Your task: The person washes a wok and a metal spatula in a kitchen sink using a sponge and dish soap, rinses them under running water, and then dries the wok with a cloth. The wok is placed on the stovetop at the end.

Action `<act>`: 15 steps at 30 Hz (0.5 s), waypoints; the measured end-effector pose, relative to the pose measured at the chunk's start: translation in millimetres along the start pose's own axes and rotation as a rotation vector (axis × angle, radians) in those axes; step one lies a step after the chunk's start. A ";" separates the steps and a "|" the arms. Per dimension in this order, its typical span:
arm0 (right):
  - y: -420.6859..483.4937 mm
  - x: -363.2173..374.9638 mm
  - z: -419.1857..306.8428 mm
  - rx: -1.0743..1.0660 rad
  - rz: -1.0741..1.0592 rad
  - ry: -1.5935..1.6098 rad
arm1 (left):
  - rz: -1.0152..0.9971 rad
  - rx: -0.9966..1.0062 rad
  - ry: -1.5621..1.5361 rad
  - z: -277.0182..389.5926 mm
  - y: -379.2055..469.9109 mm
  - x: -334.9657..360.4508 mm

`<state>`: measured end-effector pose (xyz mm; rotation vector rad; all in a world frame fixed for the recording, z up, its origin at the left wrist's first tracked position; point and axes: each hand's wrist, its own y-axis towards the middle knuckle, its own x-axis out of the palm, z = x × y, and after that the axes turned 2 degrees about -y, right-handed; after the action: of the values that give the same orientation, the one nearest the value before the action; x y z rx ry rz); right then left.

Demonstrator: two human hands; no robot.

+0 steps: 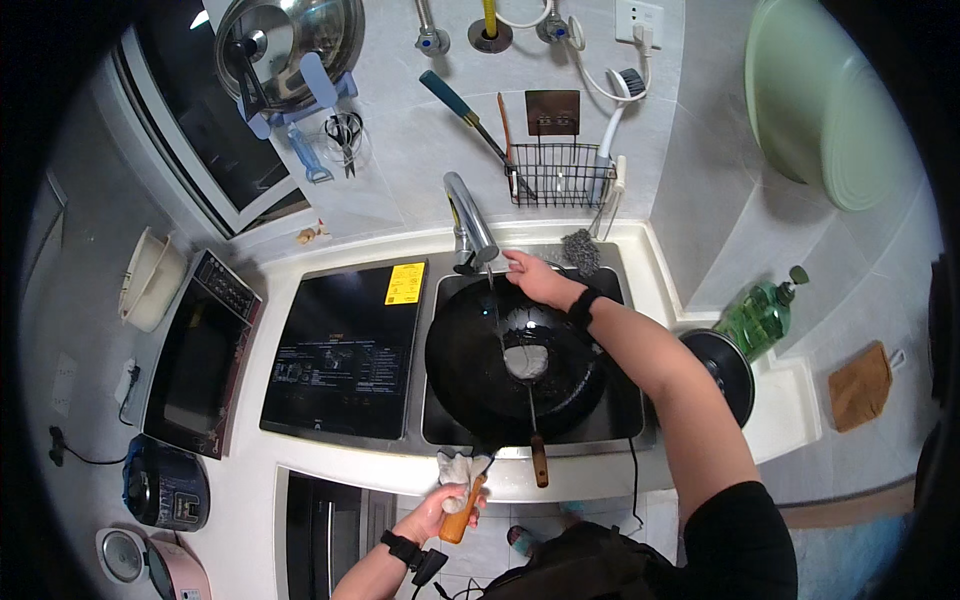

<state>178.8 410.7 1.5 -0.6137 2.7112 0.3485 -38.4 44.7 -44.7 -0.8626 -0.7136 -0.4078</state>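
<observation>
My left hand (pixel 442 510) grips the wooden handle (pixel 463 516) of a black wok (pixel 465 352), together with a crumpled white cloth (pixel 459 469). The wok sits over the stainless steel sink (pixel 637 420). A thin stream of water (pixel 493 300) falls into it from the chrome faucet (pixel 471 217). Beside the spout, my right hand (pixel 544 279) reaches over the wok's far rim, fingers apart and holding nothing; whether it touches the faucet is unclear. Inside the wok rests a metal spatula (pixel 526 361), its wooden handle (pixel 539 461) jutting over the near rim.
Left of the sink lies a black cooktop (pixel 345 352), with a microwave oven (pixel 202 360) beyond. A steel-wool scrubber (pixel 581 251) is behind the sink, below a wire basket (pixel 562 176). To the right stand a black lid (pixel 720 375) and a green pump bottle (pixel 757 319).
</observation>
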 end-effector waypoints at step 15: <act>29.3 25.1 -17.1 -0.015 -0.059 0.444 | 0.573 0.293 0.317 41.5 -18.8 48.5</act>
<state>139.5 421.8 12.4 -0.8614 3.1019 0.2403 -32.1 64.6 18.4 -0.6657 -0.2036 0.0763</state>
